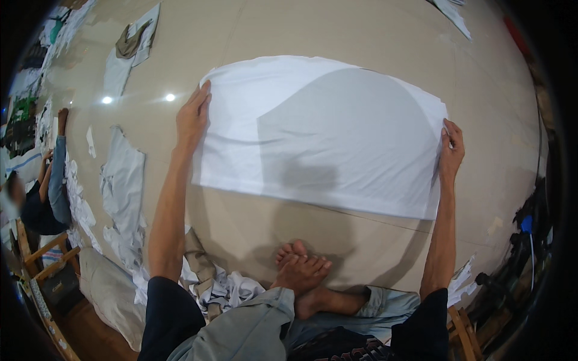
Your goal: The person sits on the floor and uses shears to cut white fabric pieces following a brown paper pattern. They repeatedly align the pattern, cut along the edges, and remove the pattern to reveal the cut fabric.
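Observation:
A wide piece of white cloth is stretched out in front of me between my hands. A large grey area with a straight left side and a curved top covers much of it; whether this is a second layer or shade I cannot tell. At the cloth's left edge, near its upper corner, my left hand grips it with the fingers along the edge. My right hand pinches the opposite edge just below the upper right corner. Soft creases cross the middle of the fabric.
My crossed bare feet rest on the beige floor below the cloth. Crumpled white and brown fabric lies beside my leg. Farther left are a light grey fabric piece, a white and brown piece and another seated person.

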`<action>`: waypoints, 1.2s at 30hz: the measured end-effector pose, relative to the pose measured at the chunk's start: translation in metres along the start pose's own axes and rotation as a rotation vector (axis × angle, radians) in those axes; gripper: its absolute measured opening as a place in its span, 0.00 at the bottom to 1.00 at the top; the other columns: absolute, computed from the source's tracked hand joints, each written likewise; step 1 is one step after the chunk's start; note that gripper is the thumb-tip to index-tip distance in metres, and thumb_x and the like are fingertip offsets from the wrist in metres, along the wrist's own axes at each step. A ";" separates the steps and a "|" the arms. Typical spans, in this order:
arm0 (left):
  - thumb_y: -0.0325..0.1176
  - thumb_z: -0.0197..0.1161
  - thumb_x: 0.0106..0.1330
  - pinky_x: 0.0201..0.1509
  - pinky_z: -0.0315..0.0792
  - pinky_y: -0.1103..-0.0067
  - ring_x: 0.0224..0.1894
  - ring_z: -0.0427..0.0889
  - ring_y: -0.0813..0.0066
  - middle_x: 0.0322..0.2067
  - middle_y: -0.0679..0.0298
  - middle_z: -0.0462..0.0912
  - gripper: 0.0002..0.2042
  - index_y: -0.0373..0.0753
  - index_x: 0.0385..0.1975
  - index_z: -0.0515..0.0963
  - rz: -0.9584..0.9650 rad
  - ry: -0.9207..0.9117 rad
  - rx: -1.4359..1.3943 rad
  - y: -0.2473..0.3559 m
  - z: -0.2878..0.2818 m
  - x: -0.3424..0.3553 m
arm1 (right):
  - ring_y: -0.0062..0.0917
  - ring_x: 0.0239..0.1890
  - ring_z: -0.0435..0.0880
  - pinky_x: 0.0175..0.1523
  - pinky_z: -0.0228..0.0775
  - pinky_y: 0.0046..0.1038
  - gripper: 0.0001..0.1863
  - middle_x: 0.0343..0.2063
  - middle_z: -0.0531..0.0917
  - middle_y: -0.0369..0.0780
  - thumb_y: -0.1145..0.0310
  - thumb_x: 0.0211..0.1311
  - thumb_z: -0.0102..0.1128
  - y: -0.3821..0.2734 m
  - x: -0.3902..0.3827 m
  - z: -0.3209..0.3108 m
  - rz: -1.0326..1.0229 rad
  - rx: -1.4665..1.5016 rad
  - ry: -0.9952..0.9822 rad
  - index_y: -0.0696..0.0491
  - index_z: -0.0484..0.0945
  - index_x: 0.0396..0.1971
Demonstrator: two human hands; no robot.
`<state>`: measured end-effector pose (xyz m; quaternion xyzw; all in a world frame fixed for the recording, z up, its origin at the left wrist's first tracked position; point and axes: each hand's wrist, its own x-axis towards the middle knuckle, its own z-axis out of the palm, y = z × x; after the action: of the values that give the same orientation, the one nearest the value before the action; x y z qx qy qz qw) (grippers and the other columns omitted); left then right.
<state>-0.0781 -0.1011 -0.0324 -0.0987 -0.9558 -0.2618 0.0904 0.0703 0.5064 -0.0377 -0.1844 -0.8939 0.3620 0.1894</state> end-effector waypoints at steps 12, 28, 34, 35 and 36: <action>0.32 0.55 0.77 0.66 0.71 0.71 0.63 0.79 0.57 0.62 0.55 0.80 0.18 0.43 0.65 0.76 0.002 -0.089 0.112 0.002 0.008 0.000 | 0.29 0.50 0.82 0.53 0.75 0.28 0.15 0.53 0.82 0.40 0.75 0.70 0.58 -0.021 0.003 -0.006 0.056 -0.020 0.019 0.55 0.84 0.53; 0.27 0.54 0.77 0.68 0.70 0.71 0.69 0.74 0.57 0.64 0.51 0.77 0.21 0.45 0.69 0.72 0.014 -0.066 -0.015 -0.011 0.000 -0.005 | 0.28 0.51 0.83 0.56 0.75 0.29 0.17 0.56 0.82 0.39 0.73 0.71 0.58 -0.023 0.010 -0.002 0.096 -0.047 -0.032 0.54 0.82 0.57; 0.30 0.55 0.78 0.68 0.70 0.71 0.68 0.75 0.57 0.64 0.51 0.78 0.21 0.45 0.69 0.72 -0.013 -0.100 0.049 -0.008 -0.003 -0.004 | 0.29 0.51 0.83 0.56 0.75 0.28 0.17 0.57 0.81 0.39 0.73 0.71 0.59 -0.019 0.009 -0.001 0.076 -0.046 -0.012 0.54 0.82 0.57; 0.30 0.55 0.78 0.69 0.70 0.72 0.68 0.75 0.57 0.64 0.50 0.78 0.21 0.44 0.69 0.72 -0.015 -0.105 0.040 -0.005 -0.002 -0.004 | 0.30 0.51 0.83 0.56 0.75 0.28 0.17 0.57 0.81 0.40 0.72 0.70 0.60 -0.017 0.009 -0.001 0.059 -0.050 -0.011 0.54 0.82 0.57; 0.31 0.55 0.77 0.69 0.69 0.72 0.68 0.75 0.57 0.64 0.50 0.78 0.21 0.44 0.69 0.72 -0.014 -0.112 0.031 -0.001 -0.002 -0.002 | 0.31 0.51 0.84 0.56 0.75 0.28 0.17 0.57 0.81 0.40 0.71 0.70 0.60 -0.015 0.009 0.001 0.044 -0.054 -0.008 0.54 0.82 0.57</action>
<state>-0.0764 -0.1034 -0.0318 -0.1048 -0.9639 -0.2419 0.0366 0.0597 0.5001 -0.0259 -0.2076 -0.8998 0.3426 0.1729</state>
